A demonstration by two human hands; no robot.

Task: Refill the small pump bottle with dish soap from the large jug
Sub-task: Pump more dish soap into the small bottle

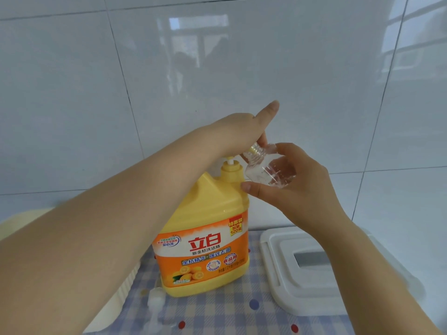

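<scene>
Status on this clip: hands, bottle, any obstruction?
Left hand on the jug's pump. Right hand grips the clear small bottle, tilted, neck at the spout. Yellow jug upright. Nothing in the way.

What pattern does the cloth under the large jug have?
Pale blue and white checks with scattered dots on the cloth, seen in the head view.

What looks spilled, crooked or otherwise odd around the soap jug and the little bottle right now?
No spill shows. The small clear bottle is tipped on its side in the right hand, its open neck beside the jug's pump, where the left hand rests. A small white pump top lies loose on the checked cloth before the yellow jug.
</scene>
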